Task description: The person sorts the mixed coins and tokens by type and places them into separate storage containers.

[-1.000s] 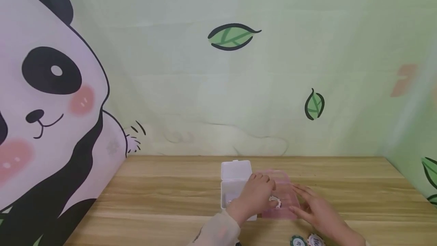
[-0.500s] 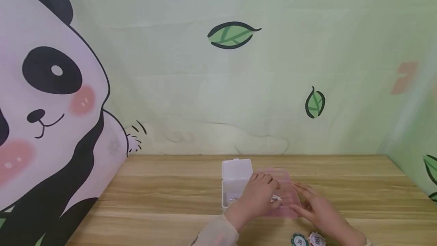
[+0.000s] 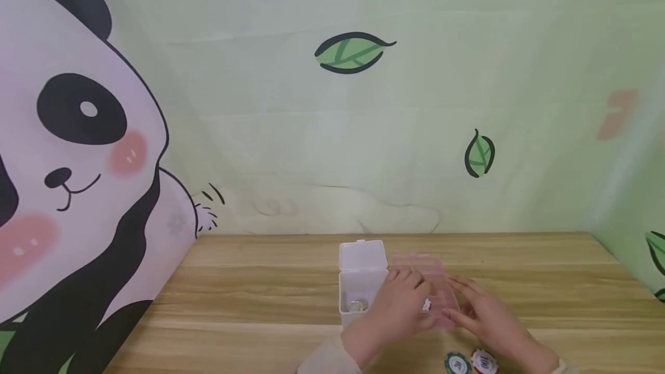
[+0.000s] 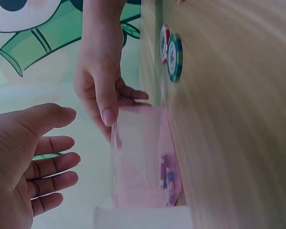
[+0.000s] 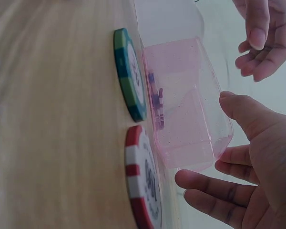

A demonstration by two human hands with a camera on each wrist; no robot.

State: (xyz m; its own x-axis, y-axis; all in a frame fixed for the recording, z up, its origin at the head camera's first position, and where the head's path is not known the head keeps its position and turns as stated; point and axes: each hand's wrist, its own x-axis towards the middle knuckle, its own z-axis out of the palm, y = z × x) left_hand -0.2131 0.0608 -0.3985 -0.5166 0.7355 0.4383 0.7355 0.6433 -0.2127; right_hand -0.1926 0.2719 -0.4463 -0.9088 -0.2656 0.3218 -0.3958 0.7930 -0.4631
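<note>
Lidded white box (image 3: 363,287) w/ shiny discs (image 3: 357,305) inside, then L hand (image 3: 397,303) above pink box (image 5: 181,86), fingers slightly spread, chips visible thru box wall, then green chip (image 3: 458,362) on tbl (image 3: 561,305), R hand (image 3: 485,317) w/ thumb & fingers spread, touching box's R end, & red-white chip (image 3: 484,361) nr green one.

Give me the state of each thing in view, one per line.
White box: lid open, something shiny inside.
Pink box: appears open, chips at the bottom.
Green chip: flat on the table.
Red-and-white chip: flat, beside the green one.
Left hand: holding nothing, fingers relaxed.
Right hand: holding the pink box's end.
</note>
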